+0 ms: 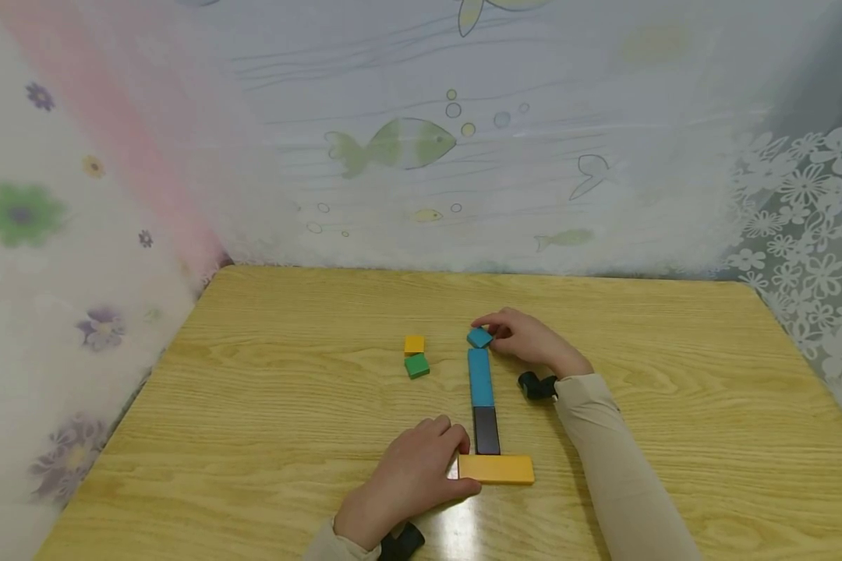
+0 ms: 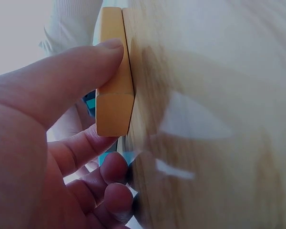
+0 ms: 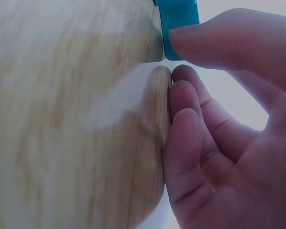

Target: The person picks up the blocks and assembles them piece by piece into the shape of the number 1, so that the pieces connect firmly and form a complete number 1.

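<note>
A long yellow block (image 1: pixel 498 470) lies crosswise near the front of the table, its left end pinched between the thumb and index finger of my left hand (image 1: pixel 414 475). In the left wrist view, the thumb presses the side of that yellow block (image 2: pixel 112 112). Behind it, a black block (image 1: pixel 487 431) and a long blue block (image 1: pixel 480 378) run away in a line. At the far end of the line sits a small blue block (image 1: pixel 479 337), turned at an angle. My right hand (image 1: pixel 529 339) grips it with thumb and index finger; its thumb touches this blue block (image 3: pixel 178 21) in the right wrist view.
Left of the line, a small yellow block (image 1: pixel 414 345) and a small green block (image 1: pixel 417 365) lie close together. The wooden table (image 1: pixel 288 405) has patterned curtains (image 1: pixel 393 195) behind it and at both sides. Each wrist wears a black camera (image 1: pixel 536 386).
</note>
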Available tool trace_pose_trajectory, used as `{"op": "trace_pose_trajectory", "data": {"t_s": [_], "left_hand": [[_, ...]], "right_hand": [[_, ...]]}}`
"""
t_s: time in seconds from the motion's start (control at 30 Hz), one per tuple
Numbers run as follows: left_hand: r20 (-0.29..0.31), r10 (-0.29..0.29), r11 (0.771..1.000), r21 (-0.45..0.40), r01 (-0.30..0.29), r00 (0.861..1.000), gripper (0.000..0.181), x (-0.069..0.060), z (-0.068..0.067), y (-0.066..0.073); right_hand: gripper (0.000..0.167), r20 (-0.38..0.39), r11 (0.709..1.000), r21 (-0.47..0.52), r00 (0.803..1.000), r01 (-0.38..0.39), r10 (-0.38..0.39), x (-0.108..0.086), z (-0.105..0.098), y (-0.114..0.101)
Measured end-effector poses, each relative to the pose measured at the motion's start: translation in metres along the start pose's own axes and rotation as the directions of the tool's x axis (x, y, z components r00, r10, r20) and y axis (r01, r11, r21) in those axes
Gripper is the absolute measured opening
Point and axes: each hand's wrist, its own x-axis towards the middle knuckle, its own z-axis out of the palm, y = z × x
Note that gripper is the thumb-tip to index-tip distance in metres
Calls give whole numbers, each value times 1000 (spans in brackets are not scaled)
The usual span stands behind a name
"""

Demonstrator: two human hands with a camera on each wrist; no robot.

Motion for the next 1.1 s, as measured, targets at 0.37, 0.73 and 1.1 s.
{"op": "trace_pose_trajectory", "data": {"t_s": [0.37,0.73,1.1], "left_hand": [[-14,15,1000,0,-15,1000,37,-1,0,1],[-10,3,1000,-8,-3,1000,40,-2,1,0],[22,-51,973,-224,54,998,45,-2,-9,-7]], "right_hand": [[38,10,1000,-6,1000,-11,11,-1,0,-1],[41,18,998,29,998,-54,54,0,-1,0],[38,16,998,22,998,-61,60,1,-2,3]]}}
